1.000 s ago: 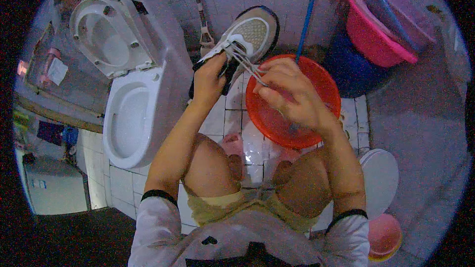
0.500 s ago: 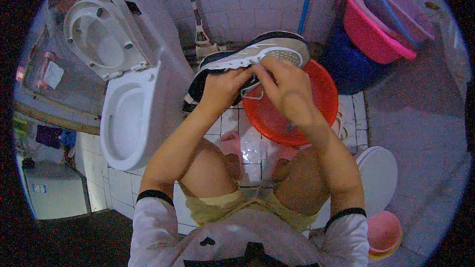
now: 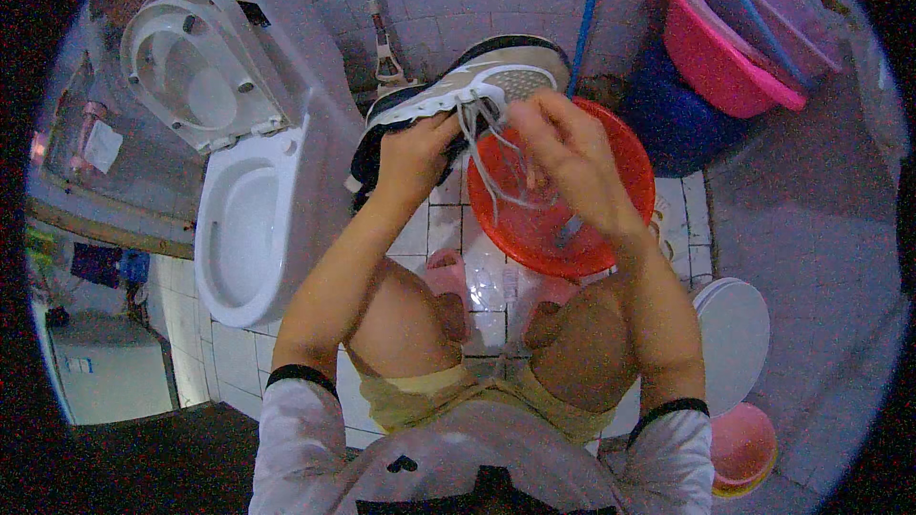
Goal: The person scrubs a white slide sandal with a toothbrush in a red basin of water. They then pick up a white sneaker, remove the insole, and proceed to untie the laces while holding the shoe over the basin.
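A grey and white sneaker (image 3: pixel 434 103) with dark trim is held tilted above the floor, its toe toward the upper right. My left hand (image 3: pixel 412 157) grips it at the near side, the fingers partly hidden in the shoe's opening. A pale shoelace (image 3: pixel 485 176) hangs in loose loops from the eyelets. Just right of the shoe, my right hand (image 3: pixel 572 157) is curled and pinched on the lace; motion blurs its fingertips. Under the right hand stands a red basin (image 3: pixel 620 219), with a small pale object at its bottom that I cannot make out.
A white toilet (image 3: pixel 239 277) with raised lid stands at left. Behind the shoe, a long-handled brush (image 3: pixel 382 52) leans on the tiled wall. Stacked pink and blue basins (image 3: pixel 706 67) rest on a dark blue tub (image 3: pixel 668 133) at right. A pink bowl (image 3: pixel 744 443) lies lower right.
My right hand has moved off the shoe to the right and slightly down, drawing the lace out into longer loops. The shoe has shifted a little left and up in my left hand.
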Demonstrator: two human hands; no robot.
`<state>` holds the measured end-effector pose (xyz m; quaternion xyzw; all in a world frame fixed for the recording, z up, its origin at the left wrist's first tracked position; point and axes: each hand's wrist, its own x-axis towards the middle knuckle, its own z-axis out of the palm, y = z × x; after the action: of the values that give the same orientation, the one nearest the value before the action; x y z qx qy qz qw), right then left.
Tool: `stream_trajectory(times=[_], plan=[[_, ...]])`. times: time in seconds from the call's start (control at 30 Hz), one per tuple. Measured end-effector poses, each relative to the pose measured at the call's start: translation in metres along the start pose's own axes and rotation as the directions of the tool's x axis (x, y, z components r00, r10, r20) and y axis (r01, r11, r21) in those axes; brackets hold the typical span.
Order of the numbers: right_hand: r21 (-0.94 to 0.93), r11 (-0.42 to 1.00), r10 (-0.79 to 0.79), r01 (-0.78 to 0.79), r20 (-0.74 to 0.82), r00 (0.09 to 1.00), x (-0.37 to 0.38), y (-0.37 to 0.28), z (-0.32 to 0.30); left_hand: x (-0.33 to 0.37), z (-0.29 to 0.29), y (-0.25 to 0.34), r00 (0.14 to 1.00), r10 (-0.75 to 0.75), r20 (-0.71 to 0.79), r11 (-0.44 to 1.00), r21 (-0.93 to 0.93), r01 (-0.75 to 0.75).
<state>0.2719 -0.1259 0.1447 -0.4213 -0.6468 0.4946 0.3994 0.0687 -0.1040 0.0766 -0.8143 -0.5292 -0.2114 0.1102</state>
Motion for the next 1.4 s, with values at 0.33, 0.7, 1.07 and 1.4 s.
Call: stream_trajectory(times=[0.33, 0.7, 1.07, 1.4], plan=[[-0.666, 0.692, -0.418, 0.278, -0.056, 0.907, 0.005, 0.019, 0.021, -0.004, 0.006, 0.013, 0.966, 0.209, -0.154, 0.976, -0.029, -0.216], [-0.154, 0.898, -0.434, 0.412, -0.457, 0.776, -0.035, -0.001, -0.03, -0.002, 0.009, -0.008, 0.992, -0.035, -0.12, 0.992, -0.123, 0.02], [-0.4, 0.71, -0.703, 0.579, -0.355, 0.617, -0.018, 0.009, -0.037, -0.012, 0.02, -0.031, 0.927, -0.094, -0.364, 0.972, -0.237, 0.006], [-0.288, 0.932, -0.244, 0.219, -0.053, 0.968, -0.002, 0.016, 0.014, -0.003, -0.002, -0.008, 0.943, -0.041, -0.332, 0.929, -0.361, -0.087]])
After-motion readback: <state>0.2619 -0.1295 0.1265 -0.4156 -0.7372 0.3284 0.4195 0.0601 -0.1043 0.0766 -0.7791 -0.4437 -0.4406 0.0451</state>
